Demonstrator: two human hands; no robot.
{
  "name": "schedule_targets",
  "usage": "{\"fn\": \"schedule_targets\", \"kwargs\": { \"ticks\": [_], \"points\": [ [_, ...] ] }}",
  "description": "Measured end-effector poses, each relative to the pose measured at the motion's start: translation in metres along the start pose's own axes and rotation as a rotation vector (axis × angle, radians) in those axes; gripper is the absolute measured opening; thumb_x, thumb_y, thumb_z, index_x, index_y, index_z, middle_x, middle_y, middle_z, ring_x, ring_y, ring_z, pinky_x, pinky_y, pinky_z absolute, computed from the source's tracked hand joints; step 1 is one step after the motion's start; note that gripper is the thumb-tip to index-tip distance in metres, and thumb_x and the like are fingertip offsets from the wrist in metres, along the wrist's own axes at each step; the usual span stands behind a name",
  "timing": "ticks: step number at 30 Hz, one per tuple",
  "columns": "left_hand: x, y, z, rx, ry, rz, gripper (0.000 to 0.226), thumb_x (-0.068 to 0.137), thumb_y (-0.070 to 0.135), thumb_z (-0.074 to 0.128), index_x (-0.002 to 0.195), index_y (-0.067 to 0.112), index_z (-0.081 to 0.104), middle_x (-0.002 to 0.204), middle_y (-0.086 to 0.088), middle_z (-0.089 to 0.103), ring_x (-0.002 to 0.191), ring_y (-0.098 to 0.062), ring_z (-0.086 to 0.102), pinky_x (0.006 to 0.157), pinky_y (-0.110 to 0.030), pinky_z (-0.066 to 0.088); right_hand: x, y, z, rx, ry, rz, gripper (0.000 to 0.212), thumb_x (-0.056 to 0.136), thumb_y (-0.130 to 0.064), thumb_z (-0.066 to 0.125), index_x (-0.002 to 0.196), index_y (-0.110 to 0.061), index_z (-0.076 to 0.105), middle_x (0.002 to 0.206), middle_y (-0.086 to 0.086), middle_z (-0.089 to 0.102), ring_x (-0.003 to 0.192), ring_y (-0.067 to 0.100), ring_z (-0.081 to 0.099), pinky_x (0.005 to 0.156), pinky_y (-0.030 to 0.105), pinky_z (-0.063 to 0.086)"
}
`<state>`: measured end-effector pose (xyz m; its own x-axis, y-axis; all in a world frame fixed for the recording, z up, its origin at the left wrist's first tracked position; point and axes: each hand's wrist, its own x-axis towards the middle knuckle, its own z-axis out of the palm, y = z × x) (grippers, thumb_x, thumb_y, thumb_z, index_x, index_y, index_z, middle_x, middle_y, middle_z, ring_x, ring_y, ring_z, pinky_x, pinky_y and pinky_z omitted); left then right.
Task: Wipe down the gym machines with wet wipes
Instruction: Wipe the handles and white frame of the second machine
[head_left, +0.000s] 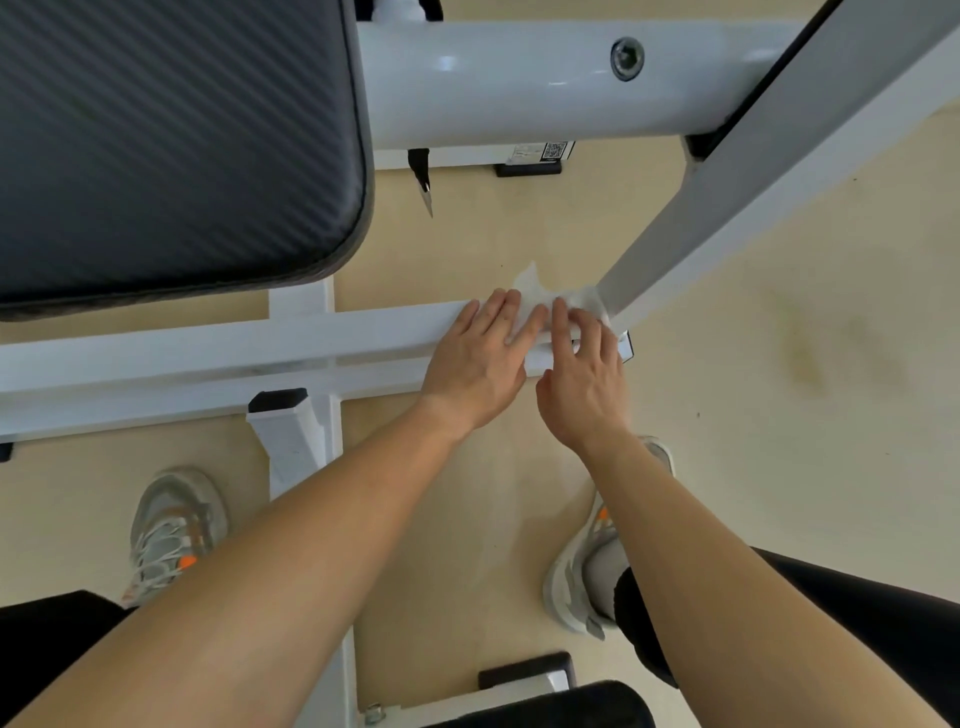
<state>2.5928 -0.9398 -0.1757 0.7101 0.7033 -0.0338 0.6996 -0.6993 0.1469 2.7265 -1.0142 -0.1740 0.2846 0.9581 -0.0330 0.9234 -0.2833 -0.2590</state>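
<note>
Where the white crossbar (234, 345) meets the slanted post (727, 208), just right of the frame's centre, the wet wipe (582, 300) lies bunched on the bar. The left hand (475, 364) lies flat on the bar, fingers straight, tips on the wipe's edge. The right hand (584, 379) sits just beside it, fingers bent over the wipe; whether it grips or only presses I cannot tell. A dark ribbed pad (156, 145) fills the upper left.
</note>
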Motion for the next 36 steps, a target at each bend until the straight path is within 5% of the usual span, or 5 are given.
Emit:
{"fn": "schedule_targets", "kwargs": {
  "ticks": [6,12,17,23,36],
  "points": [
    [-0.002,0.008,-0.007,0.022,-0.018,0.055,0.064,0.088,0.03,0.027,0.138,0.002,0.054,0.154,-0.014,0.042,0.145,-0.029,0.036,0.12,-0.045,0.025,-0.003,-0.003,0.004,-0.045,-0.009,-0.017,0.068,0.086,-0.015,0.06,0.149,-0.001,0.037,0.156,0.024,0.027,0.147,0.043,0.022,0.119,0.053,0.027],
    [0.011,0.009,-0.008,-0.012,-0.088,0.082,0.072,0.093,0.033,0.026,0.159,0.008,0.012,0.167,-0.011,0.012,0.154,-0.024,0.014,0.124,-0.04,0.011,0.005,0.01,0.001,0.063,-0.104,0.025,0.074,0.092,-0.015,0.052,0.157,-0.01,0.017,0.168,0.009,0.003,0.155,0.02,0.002,0.125,0.042,0.012],
    [-0.012,-0.011,-0.005,0.031,-0.076,0.055,0.069,0.1,0.026,0.038,0.159,0.009,0.008,0.168,-0.009,0.0,0.155,-0.023,0.001,0.125,-0.039,0.002,0.005,0.0,0.001,-0.08,-0.235,-0.065,0.086,0.092,-0.014,0.044,0.159,-0.015,-0.01,0.166,0.002,-0.017,0.153,0.017,-0.014,0.126,0.044,0.004],
    [-0.071,-0.053,-0.017,0.044,-0.164,-0.091,0.075,0.099,0.024,0.039,0.159,0.01,-0.004,0.167,-0.008,-0.011,0.154,-0.02,-0.01,0.125,-0.036,-0.003,-0.004,-0.065,0.013,-0.197,-0.29,-0.256,0.085,0.095,-0.024,0.041,0.157,-0.014,-0.016,0.164,0.005,-0.025,0.154,0.02,-0.014,0.123,0.041,-0.011],
    [0.004,0.015,-0.012,0.002,-0.208,0.011,0.077,0.095,0.019,0.04,0.159,0.008,-0.001,0.167,-0.011,-0.009,0.155,-0.023,-0.007,0.125,-0.035,-0.002,0.009,0.021,-0.017,-0.147,-0.309,-0.047,0.086,0.093,-0.015,0.043,0.158,-0.015,-0.014,0.166,0.001,-0.02,0.154,0.017,-0.01,0.125,0.038,0.004]
  ]
}}
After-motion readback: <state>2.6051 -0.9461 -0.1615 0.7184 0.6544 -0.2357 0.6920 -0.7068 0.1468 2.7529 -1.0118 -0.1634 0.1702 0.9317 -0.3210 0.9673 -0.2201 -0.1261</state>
